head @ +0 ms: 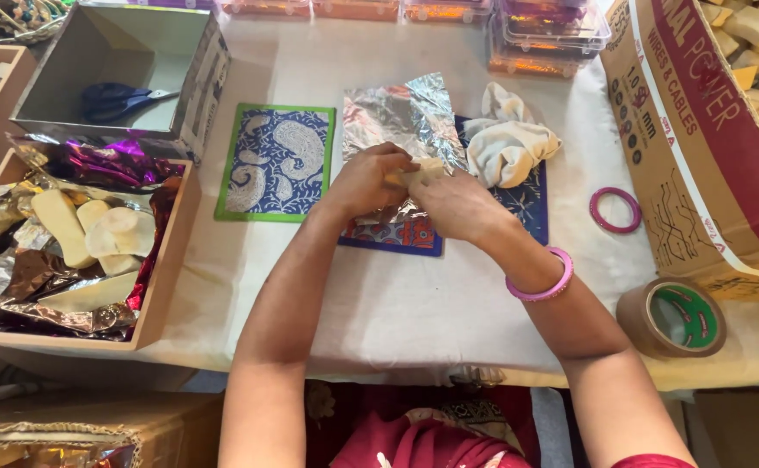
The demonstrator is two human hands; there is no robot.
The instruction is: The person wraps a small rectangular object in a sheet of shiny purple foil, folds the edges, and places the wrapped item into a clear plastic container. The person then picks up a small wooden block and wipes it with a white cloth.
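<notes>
Both hands meet over the silver foil sheet [405, 117]: left hand [366, 180] and right hand [456, 204] pinch a pale bar [421, 173], mostly hidden under closed fingers. Beyond lies a crumpled cloth [509, 139]; stacked tubs [553, 30] are cut off at the far edge.

Single view only: my feed comes from the head-worn camera, pitched steeply down and forward over the table [397, 303]. It sits close; both forearms enter from the bottom edge and run up to mid-frame. The near table edge crosses the lower third, with the lap below it. Far edge lies at the top, lined with plastic containers [553, 30]. Cardboard carton [700, 156] cut off right, wooden tray [167, 260] left.
</notes>
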